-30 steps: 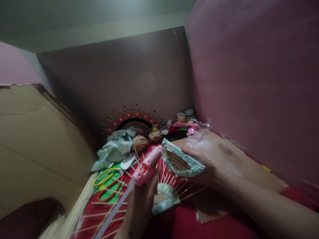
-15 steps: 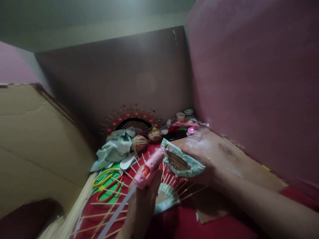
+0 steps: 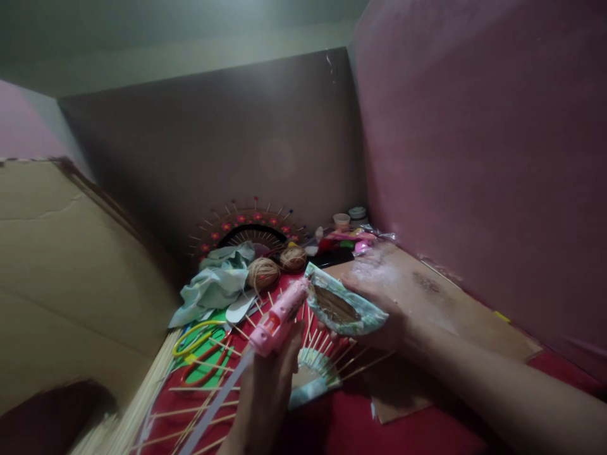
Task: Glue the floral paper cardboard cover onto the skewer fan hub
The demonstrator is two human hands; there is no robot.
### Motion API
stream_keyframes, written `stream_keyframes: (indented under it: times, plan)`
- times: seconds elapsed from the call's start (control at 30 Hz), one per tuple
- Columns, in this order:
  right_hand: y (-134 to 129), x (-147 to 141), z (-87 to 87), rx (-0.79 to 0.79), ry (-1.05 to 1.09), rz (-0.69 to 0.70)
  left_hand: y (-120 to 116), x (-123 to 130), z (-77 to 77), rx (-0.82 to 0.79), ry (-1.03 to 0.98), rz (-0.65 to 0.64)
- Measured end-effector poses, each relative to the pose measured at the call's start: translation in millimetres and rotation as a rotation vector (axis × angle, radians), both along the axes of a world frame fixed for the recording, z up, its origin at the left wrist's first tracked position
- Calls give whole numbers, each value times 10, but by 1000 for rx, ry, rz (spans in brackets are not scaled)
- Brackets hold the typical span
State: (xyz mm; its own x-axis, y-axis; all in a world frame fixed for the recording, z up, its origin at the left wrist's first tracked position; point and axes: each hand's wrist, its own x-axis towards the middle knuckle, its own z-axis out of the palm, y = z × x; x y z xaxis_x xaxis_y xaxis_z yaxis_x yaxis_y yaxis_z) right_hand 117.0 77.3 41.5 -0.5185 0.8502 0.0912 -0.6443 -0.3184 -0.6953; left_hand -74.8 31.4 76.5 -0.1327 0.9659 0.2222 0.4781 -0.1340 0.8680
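My left hand (image 3: 272, 379) is wrapped round a pink glue gun (image 3: 279, 319), with a long clear glue stick (image 3: 215, 401) trailing from its back end. The gun's nozzle points up and right, close against the left end of a fabric-covered half-round piece (image 3: 367, 316). That piece has a pale blue-green floral edge and a brown bare middle. My right hand (image 3: 379, 303) holds it from behind and below, most fingers hidden. Under both hands lies a fan-like half circle (image 3: 313, 382), covered in the same fabric, with thin wooden sticks (image 3: 360, 363) spreading outward.
Yellow-handled scissors (image 3: 192, 338) and red-handled ones (image 3: 203, 370) lie left on green sheet. Behind sit crumpled fabric (image 3: 213, 284), two twine balls (image 3: 263, 273) and a flower-decorated fan (image 3: 246, 221). Cardboard (image 3: 417, 291) lies right; a tall cardboard panel (image 3: 71, 265) stands left.
The glue gun has shifted slightly left and up in my left hand, its nozzle still near the fabric-covered piece's left end. The whole view has drifted slightly.
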Motion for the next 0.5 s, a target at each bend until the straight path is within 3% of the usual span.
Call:
stream_keyframes:
  times: [0.13, 0.5]
  plan:
    - [-1, 0, 30, -20, 4, 14, 7, -6, 2, 75, -26, -61]
    - [-16, -9, 38, -7, 8, 23, 5, 38, 20, 115, -60, -48]
